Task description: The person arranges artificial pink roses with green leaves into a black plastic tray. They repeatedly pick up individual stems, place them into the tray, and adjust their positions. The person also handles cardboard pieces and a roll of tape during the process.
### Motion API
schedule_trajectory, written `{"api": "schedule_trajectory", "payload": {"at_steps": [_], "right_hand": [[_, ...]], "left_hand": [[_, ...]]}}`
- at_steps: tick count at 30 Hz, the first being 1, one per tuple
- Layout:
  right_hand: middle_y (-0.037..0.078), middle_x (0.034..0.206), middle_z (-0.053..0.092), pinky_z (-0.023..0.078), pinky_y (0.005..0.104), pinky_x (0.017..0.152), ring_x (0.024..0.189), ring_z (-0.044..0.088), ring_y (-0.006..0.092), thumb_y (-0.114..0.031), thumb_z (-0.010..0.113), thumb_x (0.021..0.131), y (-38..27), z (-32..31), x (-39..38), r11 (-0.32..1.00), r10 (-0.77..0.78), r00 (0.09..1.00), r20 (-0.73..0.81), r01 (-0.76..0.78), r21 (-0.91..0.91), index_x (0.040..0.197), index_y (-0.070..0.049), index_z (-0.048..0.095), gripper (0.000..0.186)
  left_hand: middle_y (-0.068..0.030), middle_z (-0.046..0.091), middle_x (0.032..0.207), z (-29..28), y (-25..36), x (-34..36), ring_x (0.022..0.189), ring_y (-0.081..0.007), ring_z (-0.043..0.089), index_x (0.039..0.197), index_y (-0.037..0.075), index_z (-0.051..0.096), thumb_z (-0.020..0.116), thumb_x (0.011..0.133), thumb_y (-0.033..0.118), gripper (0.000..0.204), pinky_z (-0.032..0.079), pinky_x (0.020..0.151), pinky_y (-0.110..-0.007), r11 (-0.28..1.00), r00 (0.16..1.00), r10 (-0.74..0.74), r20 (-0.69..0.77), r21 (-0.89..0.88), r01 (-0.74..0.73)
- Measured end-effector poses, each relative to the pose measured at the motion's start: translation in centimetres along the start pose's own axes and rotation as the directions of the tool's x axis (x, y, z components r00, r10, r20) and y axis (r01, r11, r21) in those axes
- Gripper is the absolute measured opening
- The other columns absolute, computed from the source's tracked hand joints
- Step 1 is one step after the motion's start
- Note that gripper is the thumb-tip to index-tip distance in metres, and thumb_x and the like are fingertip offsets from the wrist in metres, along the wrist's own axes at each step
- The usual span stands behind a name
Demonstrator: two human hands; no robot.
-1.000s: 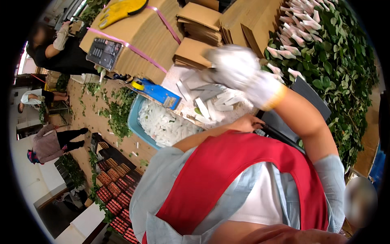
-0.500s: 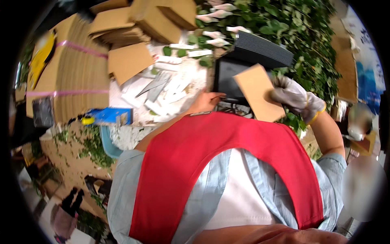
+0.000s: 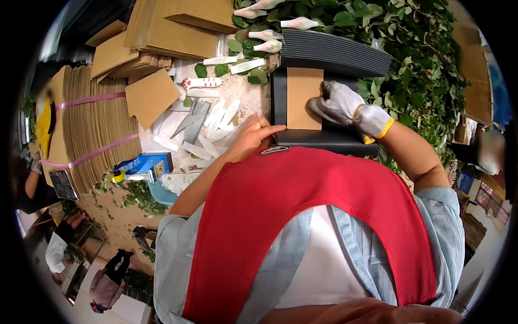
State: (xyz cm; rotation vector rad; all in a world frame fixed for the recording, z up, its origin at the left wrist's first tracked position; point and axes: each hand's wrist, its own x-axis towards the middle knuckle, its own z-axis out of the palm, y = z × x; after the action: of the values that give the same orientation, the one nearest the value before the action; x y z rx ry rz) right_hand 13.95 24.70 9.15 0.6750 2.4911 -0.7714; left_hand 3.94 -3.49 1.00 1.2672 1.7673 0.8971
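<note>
A flat brown cardboard rectangle (image 3: 305,108) lies on a black sheet (image 3: 279,102), squared up lengthwise away from me. My right hand (image 3: 340,102), in a whitish glove with a yellow cuff, has its fingers curled at the cardboard's right edge, gripping it. Bare, with a ring on one finger, my left hand (image 3: 258,135) rests by the sheet's near left corner. Its index finger is stretched out to the black edge and holds nothing that I can see. Beyond the cardboard stands a stack of black ribbed sheets (image 3: 334,54).
Leafy stems (image 3: 415,70) fill the far right. Flowers in white net sleeves (image 3: 299,23) lie at the back. Scissors (image 3: 193,120), white sleeves and a paw-patterned cutter (image 3: 202,82) are left of my hand. Bundled cardboard (image 3: 97,124) and a blue tape dispenser (image 3: 154,163) stand farther left.
The cardboard piece, held tilted in my right hand before, now lies straight on the black sheet. The right hand has moved left with it. My left index finger has straightened.
</note>
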Motion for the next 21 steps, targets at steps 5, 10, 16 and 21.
{"api": "schedule_trajectory", "payload": {"at_steps": [5,10,16,21], "right_hand": [[0.027,0.099,0.071,0.054,0.0471,0.088,0.099,0.068,0.0447,-0.038,0.061,0.084,-3.0,-3.4,-0.6,0.986,0.067,0.985,0.159,-0.041,-0.16,0.1,0.001,0.072,0.043],[0.011,0.104,0.077,0.059,0.0433,0.079,0.096,0.075,0.0295,-0.032,0.063,0.089,-6.1,-6.6,-1.5,0.774,-0.045,0.956,0.291,0.217,-0.595,0.108,-0.017,0.078,0.029],[0.011,0.095,0.076,0.059,0.0421,0.08,0.089,0.074,0.0331,-0.036,0.068,0.084,-7.0,-13.3,-5.2,0.873,-0.266,0.928,0.262,0.347,-0.343,0.1,-0.02,0.078,0.025],[0.013,0.106,0.074,0.059,0.0397,0.081,0.094,0.072,0.0295,-0.013,0.059,0.092,6.5,-19.8,2.7,0.739,-0.307,0.536,-0.786,-0.386,-0.552,0.117,-0.013,0.069,0.027]], "left_hand": [[-0.0128,0.05,0.15,-5.2,3.4,3.8,0.14,-0.0291,0.045,0.124,0.016,0.074,0.068,0.075,0.005,0.051,0.023,0.126,-0.051,0.896,0.955,0.255,0.148,0.335,-0.291],[-0.016,0.067,0.123,-6.6,5.4,10.3,0.115,-0.0365,0.063,0.108,0.003,0.071,0.059,0.081,0.0,0.03,0.053,0.098,-0.042,0.932,0.944,0.171,0.281,0.263,-0.248],[-0.0171,0.057,0.14,-3.4,6.4,8.6,0.126,-0.0403,0.054,0.125,0.004,0.065,0.065,0.087,0.005,0.038,0.048,0.105,-0.043,0.906,0.983,0.064,0.173,0.402,-0.13],[-0.0134,0.058,0.143,-3.5,5.9,7.6,0.129,-0.0359,0.053,0.124,0.002,0.067,0.071,0.083,0.006,0.041,0.045,0.109,-0.041,0.945,0.962,0.253,0.098,0.189,-0.268]]}}
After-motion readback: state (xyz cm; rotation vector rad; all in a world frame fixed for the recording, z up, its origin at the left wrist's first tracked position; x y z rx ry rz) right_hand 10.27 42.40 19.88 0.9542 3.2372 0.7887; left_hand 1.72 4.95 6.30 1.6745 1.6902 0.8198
